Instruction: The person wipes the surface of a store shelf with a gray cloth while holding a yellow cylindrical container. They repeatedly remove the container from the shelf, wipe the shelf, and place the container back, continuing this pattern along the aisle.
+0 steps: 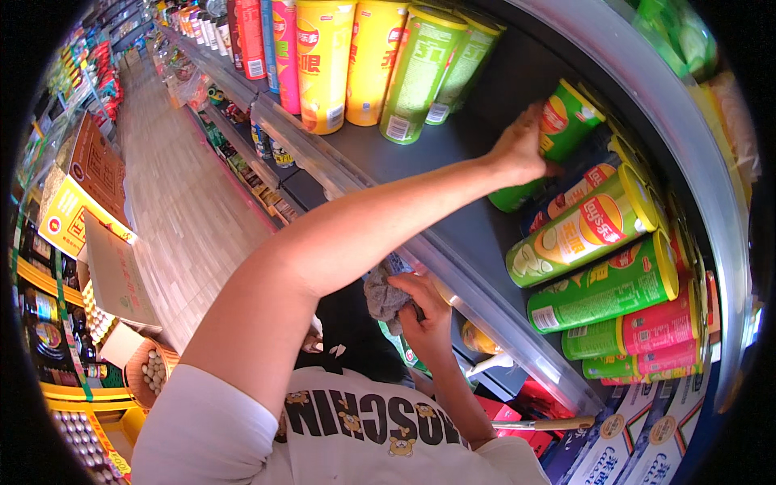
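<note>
My left hand [520, 148] reaches across to the shelf and grips a dark green Lay's chip canister [570, 124], its fingers partly hidden around the side. The canister leans at an angle beside a dark blue canister [561, 203]. My right hand [427, 315] is bunched around a crumpled grey cloth [387, 295], below the shelf's clear front edge. Light green [585, 227] and darker green [606, 282] Lay's canisters with yellow lids stand close by, on the right of the reaching hand. Bare grey shelf board [388, 160] shows under my left forearm.
Yellow canisters [324, 66] and light green ones [421, 76] stand farther along the shelf. A clear rail [485, 303] edges it. Another shelf's pale rim [685, 115] curves overhead. Cartons [630, 436] and a wooden-handled rod [564, 423] are low right; an open carton [118, 273] stands across the aisle.
</note>
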